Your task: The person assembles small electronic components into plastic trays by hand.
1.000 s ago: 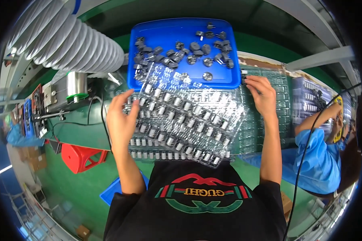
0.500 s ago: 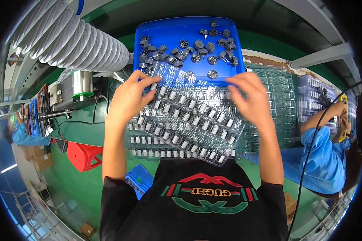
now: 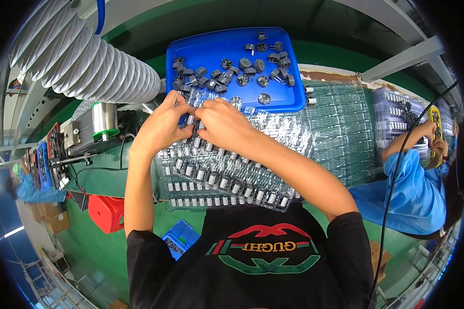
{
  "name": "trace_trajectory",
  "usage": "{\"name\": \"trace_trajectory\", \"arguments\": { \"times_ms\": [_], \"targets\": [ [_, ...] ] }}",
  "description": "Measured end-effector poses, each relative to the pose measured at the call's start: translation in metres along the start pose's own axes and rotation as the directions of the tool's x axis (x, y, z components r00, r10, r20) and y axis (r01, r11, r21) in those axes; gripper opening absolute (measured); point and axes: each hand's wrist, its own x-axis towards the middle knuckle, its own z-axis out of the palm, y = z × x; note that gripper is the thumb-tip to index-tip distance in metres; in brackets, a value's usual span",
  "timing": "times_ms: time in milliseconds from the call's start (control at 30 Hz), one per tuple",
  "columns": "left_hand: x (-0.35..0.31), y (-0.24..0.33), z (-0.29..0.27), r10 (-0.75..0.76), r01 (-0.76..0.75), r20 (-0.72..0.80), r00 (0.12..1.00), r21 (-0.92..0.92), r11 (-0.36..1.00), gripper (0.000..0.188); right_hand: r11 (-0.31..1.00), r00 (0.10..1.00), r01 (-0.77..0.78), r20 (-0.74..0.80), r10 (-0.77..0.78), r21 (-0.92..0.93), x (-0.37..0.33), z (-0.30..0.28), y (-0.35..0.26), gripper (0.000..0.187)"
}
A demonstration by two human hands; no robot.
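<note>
Both hands meet at the upper left end of a tilted clear plastic tray (image 3: pixel 260 179) that carries rows of small white-and-black cylindrical parts (image 3: pixel 224 183). My left hand (image 3: pixel 162 126) is closed, thumb and fingers around a small white cylinder (image 3: pixel 191 119) at the tray's end. Pressed close beside it, my right hand (image 3: pixel 222 123) pinches with its fingertips; what they hold is hidden. The right forearm crosses over the tray and covers part of its rows. More clear trays with white cylinders (image 3: pixel 201 202) lie underneath.
Beyond the trays stands a blue bin (image 3: pixel 279 93) with round dark grey pinned parts (image 3: pixel 244 63). Empty-looking clear trays (image 3: pixel 340 134) are stacked at right. A ribbed white duct (image 3: pixel 98 62) and a solder-like wire spool (image 3: pixel 105 121) are at left. A blue-sleeved co-worker (image 3: pixel 417 190) works at far right.
My right hand has swung left from the tray's right side to meet my left hand, its fingers closing. The left hand has stayed near the tray's upper left end. The view has shifted slightly.
</note>
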Motion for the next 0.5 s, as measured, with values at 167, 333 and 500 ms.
{"name": "trace_trajectory", "arguments": {
  "times_ms": [167,333,500],
  "targets": [
    [-0.002,-0.004,-0.002,0.040,-0.041,-0.021,0.999,-0.036,0.999,0.030,0.995,0.999,-0.017,-0.031,0.021,0.100,0.000,-0.005,0.003,0.028],
    [0.003,-0.005,-0.003,-0.008,0.007,-0.008,1.000,-0.140,0.990,0.029,0.985,0.992,-0.111,-0.046,0.118,0.131,-0.004,-0.015,0.004,0.028],
    [-0.002,0.000,-0.005,-0.015,0.012,-0.021,1.000,-0.122,0.992,0.031,0.970,0.966,-0.080,-0.223,0.132,0.228,-0.022,-0.046,0.011,0.025]
  ]
}}
